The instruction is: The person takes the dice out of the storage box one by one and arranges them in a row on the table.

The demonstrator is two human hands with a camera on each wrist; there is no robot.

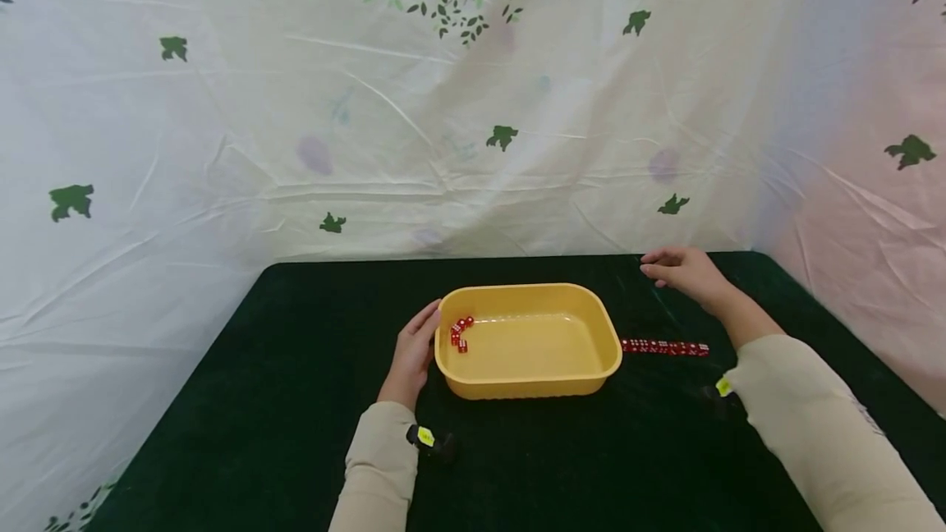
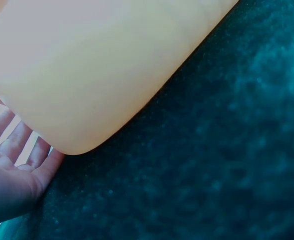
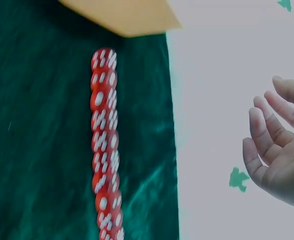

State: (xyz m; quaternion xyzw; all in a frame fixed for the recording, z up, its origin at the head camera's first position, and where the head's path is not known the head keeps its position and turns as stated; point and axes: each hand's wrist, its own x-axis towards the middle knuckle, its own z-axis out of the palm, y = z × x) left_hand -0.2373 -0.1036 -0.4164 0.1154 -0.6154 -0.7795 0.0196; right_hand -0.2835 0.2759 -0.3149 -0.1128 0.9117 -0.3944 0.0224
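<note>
While the left hand (image 1: pixel 414 351) is lying flat against the left end wall of the yellow tub (image 1: pixel 528 384), fingers straight and gripping nothing, the right hand (image 1: pixel 683 269) is hovering or resting near the far right part of the table (image 1: pixel 259 433), its fingers relaxed and loosely bent, holding nothing. The left wrist view is showing that hand's palm (image 2: pixel 12 185) and fingers pressed along the tub's rounded corner (image 2: pixel 87 100).

Between the right hand and the tub, a row of red dice (image 1: pixel 665 347) is lying on the table, its long axis running left to right, one end just beside the tub's right wall. The row is sitting nearer to the person than the right hand is, so it lies back and slightly inward from those fingers; the right wrist view is showing the dice (image 3: pixel 104 145) lined up face to face, well apart from the open fingers (image 3: pixel 266 135). The right hand is plainly the nearer one to this row.

Inside the tub, a small cluster of red dice (image 1: pixel 460 333) is resting against the left wall, just across that wall from the left hand.

Behind the table, a pale cloth backdrop (image 1: pixel 473 105) printed with green leaves is hanging.
</note>
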